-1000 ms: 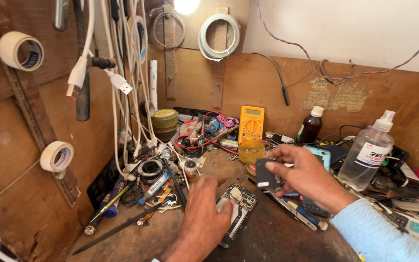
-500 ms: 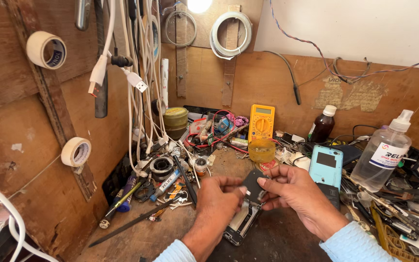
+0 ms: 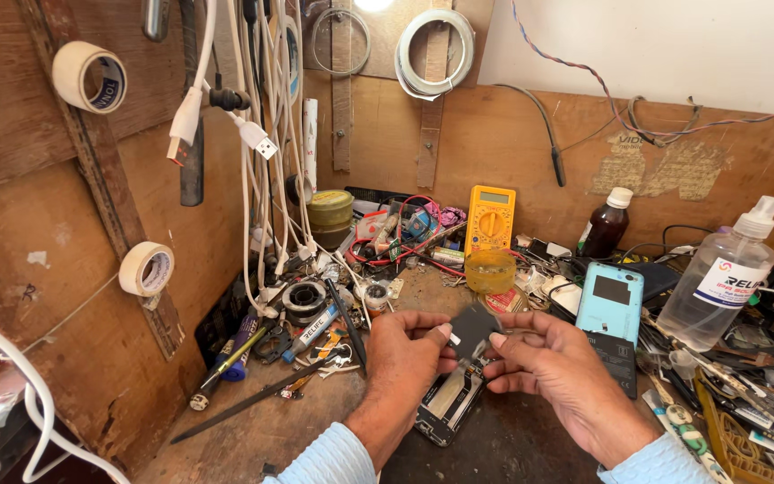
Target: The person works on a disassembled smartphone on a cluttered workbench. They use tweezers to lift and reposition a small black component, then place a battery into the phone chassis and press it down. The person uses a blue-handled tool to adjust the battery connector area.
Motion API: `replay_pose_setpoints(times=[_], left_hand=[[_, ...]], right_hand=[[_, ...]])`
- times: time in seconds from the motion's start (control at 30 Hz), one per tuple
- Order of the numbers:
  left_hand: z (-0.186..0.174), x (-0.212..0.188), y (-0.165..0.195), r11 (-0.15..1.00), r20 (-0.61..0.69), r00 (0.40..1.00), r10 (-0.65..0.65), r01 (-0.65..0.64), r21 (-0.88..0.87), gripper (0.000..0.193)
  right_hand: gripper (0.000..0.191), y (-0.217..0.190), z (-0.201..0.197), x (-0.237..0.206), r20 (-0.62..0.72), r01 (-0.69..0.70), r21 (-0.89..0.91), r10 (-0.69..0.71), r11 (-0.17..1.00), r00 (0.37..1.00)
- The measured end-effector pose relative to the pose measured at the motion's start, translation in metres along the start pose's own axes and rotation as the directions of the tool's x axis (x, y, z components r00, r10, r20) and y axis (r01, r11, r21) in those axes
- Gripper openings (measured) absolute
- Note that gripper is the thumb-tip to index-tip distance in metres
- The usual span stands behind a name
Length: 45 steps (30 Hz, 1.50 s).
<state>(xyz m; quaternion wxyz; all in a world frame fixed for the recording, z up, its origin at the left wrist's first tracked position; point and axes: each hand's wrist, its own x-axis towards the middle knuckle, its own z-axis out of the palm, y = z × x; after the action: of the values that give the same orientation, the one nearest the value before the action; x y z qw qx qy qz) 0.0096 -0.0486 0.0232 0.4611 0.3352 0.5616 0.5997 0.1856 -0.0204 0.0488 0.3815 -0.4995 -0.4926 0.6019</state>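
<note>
We see both hands meeting over the middle of the wooden counter (image 3: pixel 253 430). The left hand (image 3: pixel 405 354) and the right hand (image 3: pixel 553 372) share one small dark flat part (image 3: pixel 475 327), each hand's grip closed on it by thumb and fingertips, the left at its near-left edge and the right at its right edge. The part is tilted, raised just above an opened phone body (image 3: pixel 448 403) that lies flat on the counter beneath the hands; whether the part touches the phone we cannot tell, as the fingers cover the join.

Just right of the right hand a light-blue phone back cover (image 3: pixel 609 305) leans among loose cables, and further right stands a clear spray bottle (image 3: pixel 718 278). Behind the hands sit a yellow multimeter (image 3: pixel 489 218), a small amber jar (image 3: pixel 490 269) and a brown bottle (image 3: pixel 604 224). To the left lie a long black screwdriver (image 3: pixel 253 401) and a solder reel (image 3: pixel 305 296), with white cables (image 3: pixel 266 152) hanging from the wall above.
</note>
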Motion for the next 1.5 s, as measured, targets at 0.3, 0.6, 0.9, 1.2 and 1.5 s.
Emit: replay_pose_setpoints(times=[0.3, 0.6, 0.9, 1.2, 1.5], left_hand=[[-0.003, -0.005, 0.012, 0.952, 0.01, 0.993, 0.118, -0.116, 0.283, 0.019], [-0.007, 0.001, 0.001, 0.989, 0.071, 0.994, 0.082, -0.09, 0.116, 0.027], [0.011, -0.02, -0.005, 0.996, 0.083, 0.993, 0.087, -0.09, 0.022, 0.029], [-0.012, -0.047, 0.002, 0.534, 0.185, 0.784, 0.593, -0.554, 0.638, 0.041], [0.009, -0.026, 0.004, 0.983, 0.091, 0.992, -0.085, 0.069, 0.171, 0.035]], right_hand=[[0.048, 0.007, 0.0, -0.004, 0.097, 0.099, -0.074, -0.092, 0.992, 0.991], [0.04, 0.012, -0.004, -0.003, -0.02, 0.151, 0.134, -0.149, 0.979, 0.989], [0.02, 0.022, 0.005, -0.004, 0.015, -0.007, 0.148, 0.005, 0.989, 1.0], [0.021, 0.018, -0.013, 0.004, -0.057, 0.046, 0.037, -0.044, 0.998, 0.997], [0.022, 0.014, -0.003, -0.005, 0.024, 0.035, 0.128, -0.038, 0.991, 0.999]])
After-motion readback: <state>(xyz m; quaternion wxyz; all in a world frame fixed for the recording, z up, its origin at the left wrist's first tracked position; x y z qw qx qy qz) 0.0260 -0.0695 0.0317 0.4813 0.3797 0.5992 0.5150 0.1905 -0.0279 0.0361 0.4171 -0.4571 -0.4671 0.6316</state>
